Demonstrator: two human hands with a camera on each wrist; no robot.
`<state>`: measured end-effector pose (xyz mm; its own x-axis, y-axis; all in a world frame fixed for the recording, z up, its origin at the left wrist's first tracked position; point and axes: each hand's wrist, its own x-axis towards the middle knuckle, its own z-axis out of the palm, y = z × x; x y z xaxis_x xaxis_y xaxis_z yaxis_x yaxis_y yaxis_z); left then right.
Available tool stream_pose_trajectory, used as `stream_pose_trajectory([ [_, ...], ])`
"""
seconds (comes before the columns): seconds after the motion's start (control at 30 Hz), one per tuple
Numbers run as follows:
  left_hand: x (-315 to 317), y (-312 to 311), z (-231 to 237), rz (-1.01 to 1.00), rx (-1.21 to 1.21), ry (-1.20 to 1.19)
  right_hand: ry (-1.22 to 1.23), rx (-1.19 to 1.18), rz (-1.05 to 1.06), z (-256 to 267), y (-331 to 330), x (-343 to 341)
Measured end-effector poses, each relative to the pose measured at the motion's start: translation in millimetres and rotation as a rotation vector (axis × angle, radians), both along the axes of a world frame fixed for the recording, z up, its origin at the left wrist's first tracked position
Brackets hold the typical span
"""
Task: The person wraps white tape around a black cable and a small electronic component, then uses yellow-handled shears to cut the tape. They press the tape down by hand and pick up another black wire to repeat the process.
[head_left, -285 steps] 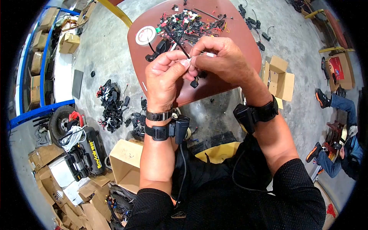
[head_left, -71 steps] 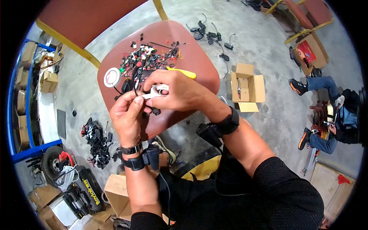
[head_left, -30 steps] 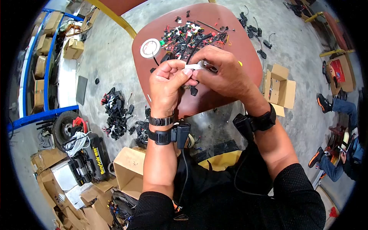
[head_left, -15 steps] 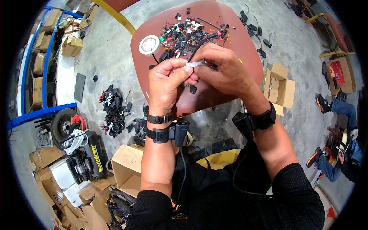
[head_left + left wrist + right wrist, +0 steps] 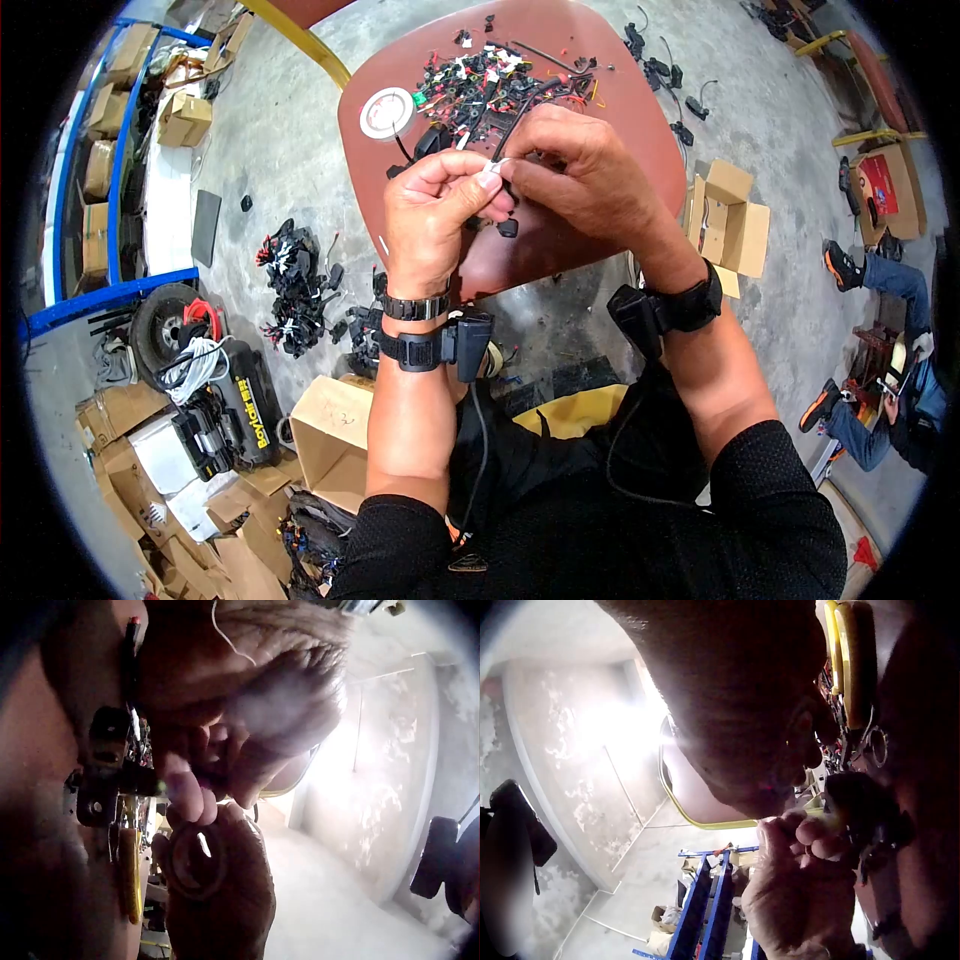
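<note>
With our left hand (image 5: 428, 220) we pinch a black cable (image 5: 513, 128) and white tape (image 5: 495, 167) above the red-brown seat (image 5: 560, 245); our right hand (image 5: 592, 172) pinches the tape too, a ring-shaped roll (image 5: 218, 877) held against its fingers. Beyond both hands, small connectors and wires (image 5: 475, 88) lie heaped near a flat white roll (image 5: 388, 95).

Left hand (image 5: 437, 205), right hand (image 5: 583, 168) pinching white strip (image 5: 495, 166), parts heap (image 5: 470, 92) (wires too) on reddish seat (image 5: 636, 112)
</note>
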<state>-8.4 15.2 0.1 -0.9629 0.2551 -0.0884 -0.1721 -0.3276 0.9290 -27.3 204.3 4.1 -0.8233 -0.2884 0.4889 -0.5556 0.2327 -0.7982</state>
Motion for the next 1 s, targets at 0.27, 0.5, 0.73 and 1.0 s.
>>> stream_pose_trajectory([
  [0.27, 0.0, -2.6, -0.2, 0.0, 0.024, 0.004, -0.029, -0.034, 0.007, -4.1, -1.8, -0.7],
  [0.5, 0.0, 1.5, 3.2, 0.024, 0.0, 0.025, -0.087, -0.067, 0.023, 0.7, -2.4, 1.5],
  [0.73, 2.1, 5.4, 7.0, 0.044, -0.027, 0.037, -0.058, -0.032, -0.007, 4.9, -0.6, 1.5],
  [1.0, 1.4, 4.2, 8.8, 0.055, -0.062, 0.044, -0.131, -0.023, -0.017, 1.5, -0.1, 3.1],
])
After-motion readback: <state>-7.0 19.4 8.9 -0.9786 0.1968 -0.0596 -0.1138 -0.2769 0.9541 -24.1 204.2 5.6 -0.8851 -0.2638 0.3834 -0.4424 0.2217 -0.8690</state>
